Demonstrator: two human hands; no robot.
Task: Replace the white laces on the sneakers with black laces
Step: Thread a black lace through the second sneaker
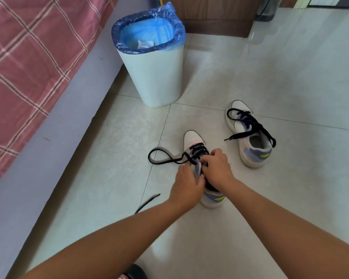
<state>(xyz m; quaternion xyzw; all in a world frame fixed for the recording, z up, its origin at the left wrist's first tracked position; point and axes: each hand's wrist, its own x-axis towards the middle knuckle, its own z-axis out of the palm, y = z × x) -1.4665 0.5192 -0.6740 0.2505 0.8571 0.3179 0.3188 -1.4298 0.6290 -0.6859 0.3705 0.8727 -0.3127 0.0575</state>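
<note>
A: Where are the sneakers?

B: Both are on the tiled floor (pixel 270 67). The near sneaker (pixel 193 137) stands under the person's hands, toe pointing away. The far sneaker (pixel 248 135) sits off to its right, well apart, already threaded with a black lace (pixel 248 121) whose loose ends trail over its opening and onto the floor.

A: And the hands?

B: The left hand (pixel 186 188) has its fingers curled round the purple tongue (pixel 197 168) of the near sneaker, holding it up. The right hand (pixel 217 170) has its grip closed narrow at the top eyelets, fingers bent in over the second black lace (pixel 163 160). I take it as pinching that lace, though the fingertips are hidden.

A: Where does that lace run?

B: It crosses the lower eyelets, then loops out to the left over the floor. Another black lace end (pixel 147 202) lies on the tiles just beside the left forearm.

A: Anything else around?

B: A white bin (pixel 159 77) with a blue liner (pixel 117 29) stands beyond the shoes, with a bit of white paper (pixel 145 44) inside. On the left is a bed (pixel 38 127) with a red checked cover (pixel 28 47).
</note>
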